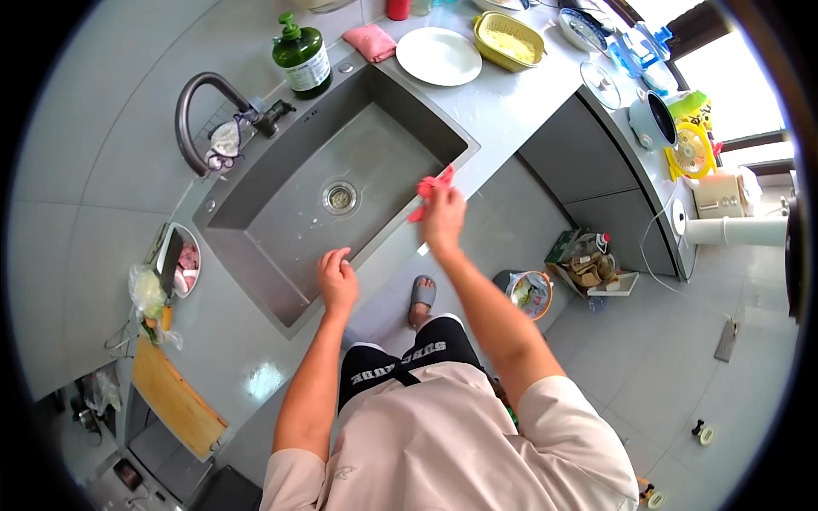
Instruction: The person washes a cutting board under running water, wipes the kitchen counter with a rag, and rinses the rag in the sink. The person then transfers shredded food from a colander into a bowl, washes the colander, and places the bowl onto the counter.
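My right hand (444, 220) is closed around a crumpled red cloth (439, 180), which pokes out past the fingers above the front right edge of the sink (294, 200). Whether the cloth touches the rim, I cannot tell. Near the sink's front edge, farther left, my left hand (337, 279) has loosely bent fingers and no visible object in it. The grey basin has a round drain (340, 198) and wet spots. A dark faucet (204, 102) curves over its left side, with a pale rag (225, 140) hanging by it.
Behind the sink stand a green pump bottle (302, 60), a folded pink cloth (370, 41), a white plate (439, 56) and a yellow-green basket (509, 41). Left are a dish of meat (186, 266), a knife (171, 260) and a cutting board (176, 396). A bin (530, 294) stands on the floor.
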Available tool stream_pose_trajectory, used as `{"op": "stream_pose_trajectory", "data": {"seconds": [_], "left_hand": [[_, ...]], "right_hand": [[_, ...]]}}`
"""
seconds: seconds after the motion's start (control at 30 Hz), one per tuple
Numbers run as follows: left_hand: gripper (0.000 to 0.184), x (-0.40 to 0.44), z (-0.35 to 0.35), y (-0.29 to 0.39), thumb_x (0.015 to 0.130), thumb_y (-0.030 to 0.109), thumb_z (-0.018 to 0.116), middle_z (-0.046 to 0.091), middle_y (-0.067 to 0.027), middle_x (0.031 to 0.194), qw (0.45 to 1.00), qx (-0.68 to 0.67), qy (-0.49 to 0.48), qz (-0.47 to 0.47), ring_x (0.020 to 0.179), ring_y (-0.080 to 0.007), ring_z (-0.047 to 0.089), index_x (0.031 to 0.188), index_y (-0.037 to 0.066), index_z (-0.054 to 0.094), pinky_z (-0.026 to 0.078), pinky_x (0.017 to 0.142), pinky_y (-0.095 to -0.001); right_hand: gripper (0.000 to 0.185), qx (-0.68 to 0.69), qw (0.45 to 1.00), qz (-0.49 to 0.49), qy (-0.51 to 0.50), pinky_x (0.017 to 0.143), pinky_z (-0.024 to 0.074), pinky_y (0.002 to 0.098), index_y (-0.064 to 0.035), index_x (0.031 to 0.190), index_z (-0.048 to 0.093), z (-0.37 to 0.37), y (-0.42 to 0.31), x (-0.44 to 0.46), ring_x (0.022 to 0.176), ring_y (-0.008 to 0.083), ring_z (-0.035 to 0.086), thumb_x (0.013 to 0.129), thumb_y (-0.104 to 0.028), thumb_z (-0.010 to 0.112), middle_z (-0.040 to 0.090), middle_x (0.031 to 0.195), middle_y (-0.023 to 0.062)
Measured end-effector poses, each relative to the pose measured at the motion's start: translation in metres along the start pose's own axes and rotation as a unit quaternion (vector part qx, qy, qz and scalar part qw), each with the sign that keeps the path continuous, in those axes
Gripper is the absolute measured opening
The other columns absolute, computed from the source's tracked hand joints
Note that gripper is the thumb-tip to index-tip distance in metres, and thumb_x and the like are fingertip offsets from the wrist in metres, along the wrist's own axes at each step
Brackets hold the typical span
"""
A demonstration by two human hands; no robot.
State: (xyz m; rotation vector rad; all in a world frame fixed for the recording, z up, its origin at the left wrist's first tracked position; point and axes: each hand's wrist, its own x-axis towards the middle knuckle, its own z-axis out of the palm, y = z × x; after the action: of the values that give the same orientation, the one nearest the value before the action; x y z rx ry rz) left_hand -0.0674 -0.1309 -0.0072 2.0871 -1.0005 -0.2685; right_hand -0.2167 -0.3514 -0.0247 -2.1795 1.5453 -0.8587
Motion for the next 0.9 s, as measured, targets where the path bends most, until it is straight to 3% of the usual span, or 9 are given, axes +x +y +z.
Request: {"op": "stream_pose_trajectory", "data": {"seconds": [0.17,0.2,0.27,0.5,0.6,0.63,0.67,0.73,0.9], "left_hand": [[0.029,0.008,0.019,0.0,0.091,-0.005,0.058,0.073,-0.0138,0.107,0.998,0.044,0.039,-0.029,0.101,-0.0339,0.069,0.114,0.004,0.073,0.055,0.09,-0.0435],[0.029,0.01,0.022,0.003,0.091,-0.005,0.058,0.073,-0.014,0.107,0.998,0.044,0.042,-0.022,0.101,-0.0336,0.07,0.114,0.004,0.073,0.056,0.089,-0.0432],[0.029,0.02,0.031,0.015,0.091,-0.005,0.057,0.073,-0.0142,0.106,0.998,0.041,0.043,-0.011,0.101,-0.0333,0.07,0.114,0.004,0.073,0.056,0.089,-0.0429],[0.027,0.074,0.086,0.074,0.092,-0.001,0.059,0.072,-0.013,0.111,0.999,-0.021,-0.024,-0.029,0.108,-0.0349,0.066,0.114,0.006,0.074,0.053,0.096,-0.0454],[0.027,0.096,0.113,0.085,0.093,0.0,0.06,0.072,-0.0126,0.112,0.997,-0.057,-0.044,-0.024,0.108,-0.0343,0.066,0.114,0.006,0.074,0.053,0.096,-0.045],[0.026,0.104,0.12,0.089,0.093,0.0,0.06,0.072,-0.0125,0.112,0.996,-0.071,-0.051,-0.017,0.108,-0.0341,0.066,0.114,0.007,0.074,0.053,0.097,-0.0448],[0.026,0.112,0.123,0.093,0.093,-0.001,0.06,0.072,-0.0123,0.112,0.997,-0.069,-0.045,-0.004,0.108,-0.0341,0.066,0.113,0.007,0.074,0.053,0.097,-0.0448],[0.026,0.128,0.131,0.094,0.093,-0.002,0.06,0.073,-0.0123,0.112,0.996,-0.074,-0.046,0.004,0.109,-0.0341,0.066,0.113,0.006,0.074,0.053,0.097,-0.0449],[0.025,0.176,0.156,0.096,0.094,-0.003,0.061,0.074,-0.0131,0.11,0.997,-0.044,-0.04,0.058,0.102,-0.0308,0.071,0.115,0.004,0.073,0.057,0.089,-0.0413]], "right_hand": [[0.019,0.201,0.966,-0.036,-0.156,0.094,0.052,0.0477,-0.0075,0.118,0.069,0.029,-0.068,-0.004,0.108,0.0402,0.063,0.1,-0.012,0.066,0.066,0.113,0.018],[0.019,0.202,0.967,-0.037,-0.152,0.094,0.052,0.0477,-0.0075,0.118,0.069,0.023,-0.071,0.007,0.108,0.0402,0.063,0.1,-0.012,0.066,0.066,0.113,0.018],[0.016,0.328,0.933,0.109,-0.098,0.093,0.0534,0.0457,-0.0067,0.115,0.07,0.006,-0.075,0.029,0.106,0.0386,0.066,0.103,-0.016,0.066,0.069,0.11,0.0189],[0.022,0.308,0.913,0.258,0.068,0.091,0.0545,0.0459,-0.0059,0.121,0.067,-0.036,0.063,0.162,0.101,0.0347,0.069,0.105,-0.021,0.065,0.071,0.104,0.0173],[0.033,-0.068,0.986,0.038,0.148,0.093,0.0537,0.0476,-0.0006,0.12,0.064,-0.019,0.114,0.183,0.098,0.0311,0.065,0.103,-0.028,0.066,0.066,0.102,0.0176],[0.033,-0.073,0.985,0.039,0.149,0.093,0.0537,0.0476,-0.0006,0.12,0.064,-0.025,0.102,0.183,0.098,0.0311,0.065,0.103,-0.028,0.066,0.066,0.102,0.0176],[0.033,0.097,0.982,0.155,0.048,0.094,0.0529,0.0473,0.0001,0.119,0.064,-0.032,0.074,0.181,0.102,0.0328,0.064,0.102,-0.028,0.068,0.065,0.107,0.0185],[0.031,0.252,0.944,0.201,-0.064,0.097,0.0522,0.0468,0.0001,0.117,0.065,-0.011,0.047,0.166,0.105,0.0357,0.064,0.101,-0.026,0.069,0.066,0.111,0.0193],[0.024,0.175,0.984,0.029,-0.005,0.097,0.0531,0.0446,-0.0031,0.118,0.068,-0.004,0.057,0.193,0.103,0.0357,0.067,0.101,-0.02,0.069,0.068,0.11,0.0186]]}}
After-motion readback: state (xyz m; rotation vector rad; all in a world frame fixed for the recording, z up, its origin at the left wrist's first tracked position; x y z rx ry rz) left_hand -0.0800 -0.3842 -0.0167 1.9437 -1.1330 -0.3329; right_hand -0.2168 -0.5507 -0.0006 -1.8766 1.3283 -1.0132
